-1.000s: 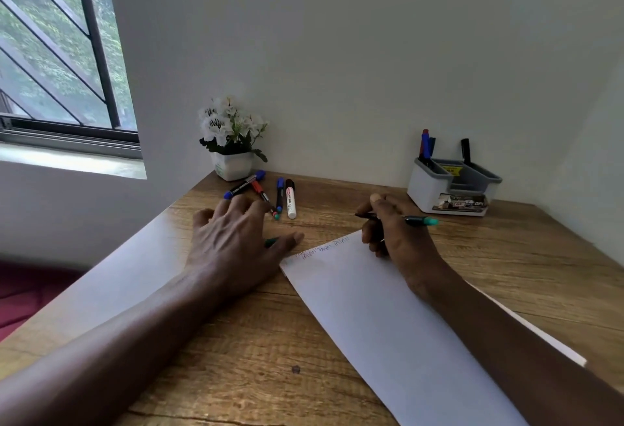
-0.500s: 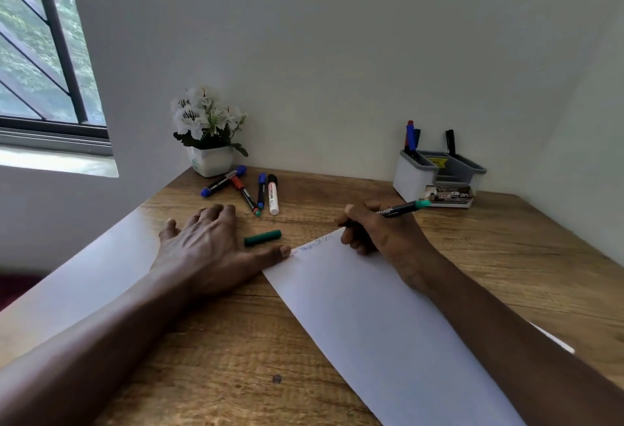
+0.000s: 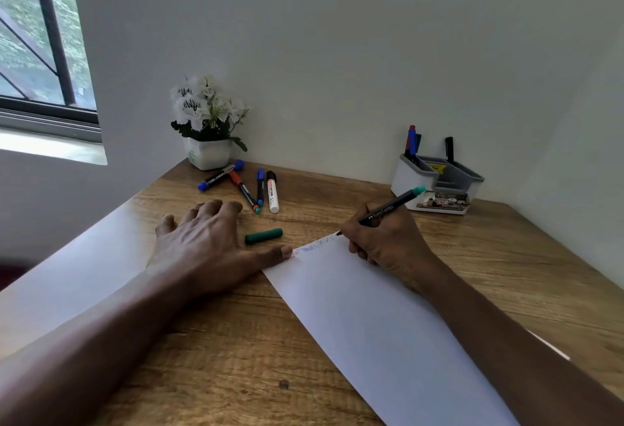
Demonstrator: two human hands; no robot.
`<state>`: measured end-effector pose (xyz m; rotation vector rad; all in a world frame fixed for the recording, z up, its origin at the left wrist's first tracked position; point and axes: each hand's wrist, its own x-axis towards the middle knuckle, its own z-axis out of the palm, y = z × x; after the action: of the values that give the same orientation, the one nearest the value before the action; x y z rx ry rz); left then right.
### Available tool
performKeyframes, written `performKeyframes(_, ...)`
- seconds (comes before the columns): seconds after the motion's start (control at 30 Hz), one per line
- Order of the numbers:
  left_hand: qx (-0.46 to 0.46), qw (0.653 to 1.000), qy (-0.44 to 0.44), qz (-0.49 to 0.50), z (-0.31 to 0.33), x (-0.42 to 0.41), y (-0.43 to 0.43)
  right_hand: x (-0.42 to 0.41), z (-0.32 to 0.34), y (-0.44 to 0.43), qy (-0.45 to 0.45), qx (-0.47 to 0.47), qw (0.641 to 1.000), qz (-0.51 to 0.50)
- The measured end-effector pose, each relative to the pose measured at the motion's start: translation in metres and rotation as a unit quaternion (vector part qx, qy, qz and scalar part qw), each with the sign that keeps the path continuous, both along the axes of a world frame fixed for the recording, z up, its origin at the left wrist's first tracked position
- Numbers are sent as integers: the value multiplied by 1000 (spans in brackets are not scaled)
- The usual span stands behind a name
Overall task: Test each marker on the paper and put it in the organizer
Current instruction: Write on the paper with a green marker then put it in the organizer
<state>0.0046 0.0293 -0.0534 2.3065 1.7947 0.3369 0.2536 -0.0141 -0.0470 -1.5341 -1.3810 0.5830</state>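
My right hand (image 3: 388, 239) grips a black marker with a green end (image 3: 393, 206), its tip touching the far edge of the white paper (image 3: 388, 334) beside scribbled marks. My left hand (image 3: 206, 243) lies flat on the desk, its thumb pressing the paper's far left corner. The marker's green cap (image 3: 264, 235) lies on the wood just beyond that thumb. Several capped markers (image 3: 250, 185) lie in a loose group near the flower pot. The grey and white organizer (image 3: 439, 185) stands at the back right with a few markers upright in it.
A white pot of white flowers (image 3: 209, 135) stands in the desk's far left corner against the wall. A window (image 3: 37, 43) is at the left. The wooden desk (image 3: 236, 341) ends at walls behind and on the right.
My right hand has turned the marker upright and brought its tip down onto the paper's far edge. My left hand slid back so the green cap shows, thumb holding the paper corner.
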Motion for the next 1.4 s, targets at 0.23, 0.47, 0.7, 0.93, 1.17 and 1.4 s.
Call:
performKeyframes(0.23, -2, 1000, -3, -3, 0, -1, 1, -1, -2, 2, -45, 10, 999, 6)
performKeyframes(0.47, -2, 1000, -6, -8, 0, -2, 1, 0, -3, 3, -23, 6, 1000, -1)
performKeyframes(0.7, -2, 1000, -3, -5, -1, -2, 2, 1, -3, 3, -34, 9, 999, 10)
performKeyframes(0.93, 1, 1000, -2, -2, 1, -1, -1, 1, -6, 5, -48, 13, 999, -11)
performKeyframes(1.17, 1, 1000, 1, -1, 2, 0, -3, 2, -5, 5, -38, 11, 999, -22)
performKeyframes(1.4, 3, 1000, 1, -1, 1, -1, -1, 2, -7, 5, -22, 7, 999, -38)
